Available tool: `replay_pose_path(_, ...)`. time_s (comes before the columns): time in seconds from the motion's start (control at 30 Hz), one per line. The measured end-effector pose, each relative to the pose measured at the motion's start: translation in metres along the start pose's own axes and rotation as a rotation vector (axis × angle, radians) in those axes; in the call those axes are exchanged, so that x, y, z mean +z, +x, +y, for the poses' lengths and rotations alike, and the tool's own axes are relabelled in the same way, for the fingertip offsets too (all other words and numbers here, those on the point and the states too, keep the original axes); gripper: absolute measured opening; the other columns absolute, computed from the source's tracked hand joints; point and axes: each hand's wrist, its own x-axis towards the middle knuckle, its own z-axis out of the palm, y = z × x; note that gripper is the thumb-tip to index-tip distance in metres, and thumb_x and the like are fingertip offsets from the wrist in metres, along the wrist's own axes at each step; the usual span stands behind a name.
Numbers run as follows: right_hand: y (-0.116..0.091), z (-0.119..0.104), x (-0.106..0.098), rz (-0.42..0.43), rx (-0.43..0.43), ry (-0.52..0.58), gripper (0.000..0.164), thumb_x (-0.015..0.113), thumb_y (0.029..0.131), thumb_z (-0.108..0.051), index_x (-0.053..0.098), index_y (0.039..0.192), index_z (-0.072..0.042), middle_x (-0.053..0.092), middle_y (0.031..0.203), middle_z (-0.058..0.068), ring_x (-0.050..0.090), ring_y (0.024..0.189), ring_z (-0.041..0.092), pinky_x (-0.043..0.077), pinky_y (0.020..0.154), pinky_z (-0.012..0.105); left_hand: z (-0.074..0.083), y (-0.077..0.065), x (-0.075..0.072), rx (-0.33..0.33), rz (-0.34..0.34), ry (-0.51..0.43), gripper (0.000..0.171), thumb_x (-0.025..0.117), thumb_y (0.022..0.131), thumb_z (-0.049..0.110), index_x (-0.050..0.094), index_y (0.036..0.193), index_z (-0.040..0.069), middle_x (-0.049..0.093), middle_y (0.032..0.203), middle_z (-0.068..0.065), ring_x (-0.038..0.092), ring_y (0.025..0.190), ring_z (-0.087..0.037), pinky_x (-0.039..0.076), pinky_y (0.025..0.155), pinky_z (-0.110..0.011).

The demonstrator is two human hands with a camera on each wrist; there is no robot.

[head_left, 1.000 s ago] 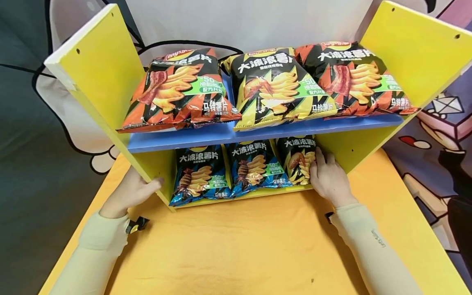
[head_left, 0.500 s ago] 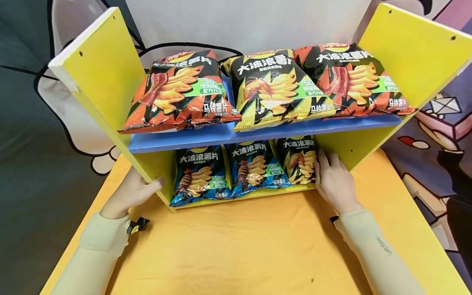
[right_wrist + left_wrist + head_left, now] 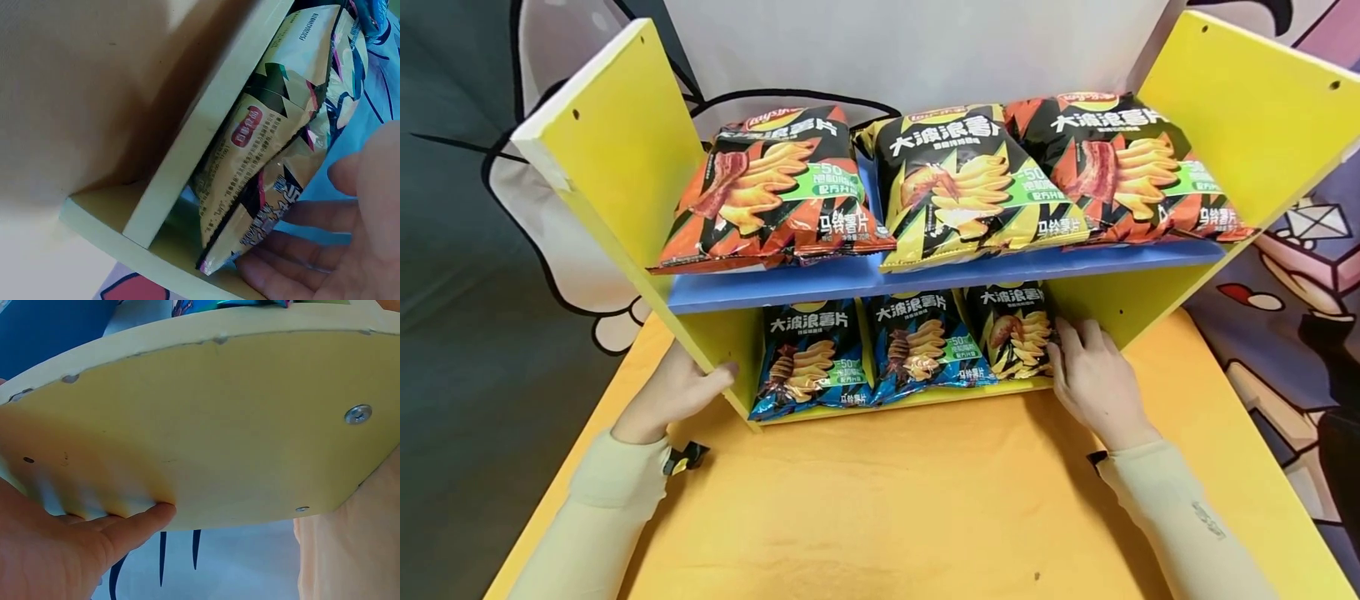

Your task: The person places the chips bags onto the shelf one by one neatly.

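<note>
My left hand (image 3: pixel 672 393) grips the left side panel of a yellow shelf (image 3: pixel 711 346), thumb over the front edge; in the left wrist view its fingers (image 3: pixel 140 524) lie against the panel's outer face. At the lower right, my right hand (image 3: pixel 1099 385) has its fingertips at the right edge of a black and yellow potato chip bag (image 3: pixel 1011 333). The right wrist view shows loosely bent fingers (image 3: pixel 319 215) beside this chip bag (image 3: pixel 262 144), thumb apart from it. Two blue chip bags (image 3: pixel 812 358) stand left of it on the bottom board.
On the blue upper board (image 3: pixel 940 279) lean a red chip bag (image 3: pixel 775 187), a yellow one (image 3: pixel 970 183) and another red one (image 3: pixel 1123 171). The right side panel (image 3: pixel 1240 117) rises beside them. An orange cloth (image 3: pixel 880 500) covers the table; a printed curtain hangs behind.
My right hand has drawn back to the right and slightly down from the front of the lower yellow bag, uncovering more of it. My left hand keeps its place on the panel.
</note>
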Motion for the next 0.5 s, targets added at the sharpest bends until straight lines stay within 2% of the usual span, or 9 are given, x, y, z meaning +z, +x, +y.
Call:
replay_pose_path(0.1,-0.001,0.001,-0.003,-0.024,-0.030,0.010,0.040,0.061,0.099,-0.016,0.061,0.130,0.008,0.056,0.104,0.028,0.060,0.087,0.049,0.050,0.076,0.061,0.003,-0.001,0.000,-0.020,-0.005,0.011,0.055,0.054,0.075,-0.016,0.039,0.127,-0.007,0.043,0.099,-0.010,0.044,0.085,-0.016,0.033,0.077,-0.026)
replay_pose_path(0.17,-0.001,0.001,-0.006,-0.042,-0.050,0.022,0.041,0.062,0.098,-0.017,0.060,0.131,0.008,0.056,0.105,0.029,0.059,0.090,0.049,0.049,0.081,0.061,0.005,-0.002,0.000,-0.034,-0.003,0.012,0.055,0.053,0.077,-0.017,0.039,0.129,-0.007,0.044,0.102,-0.011,0.045,0.087,-0.017,0.033,0.078,-0.026)
replay_pose_path(0.37,0.001,0.001,-0.018,-0.097,-0.078,0.066,0.046,0.068,0.096,-0.017,0.060,0.134,0.007,0.058,0.107,0.026,0.058,0.096,0.046,0.046,0.090,0.059,0.008,-0.005,0.007,-0.079,0.083,0.040,0.060,0.053,0.082,-0.017,0.043,0.139,-0.006,0.052,0.122,-0.021,0.049,0.102,-0.020,0.036,0.085,-0.022)
replay_pose_path(0.5,0.004,-0.006,-0.030,-0.142,-0.068,0.092,0.047,0.069,0.097,-0.021,0.060,0.136,0.004,0.060,0.112,0.023,0.059,0.101,0.043,0.046,0.094,0.058,0.014,-0.009,0.012,-0.080,0.149,0.132,0.072,0.059,0.084,-0.013,0.043,0.151,0.007,0.054,0.138,-0.016,0.053,0.113,-0.022,0.039,0.097,-0.018)
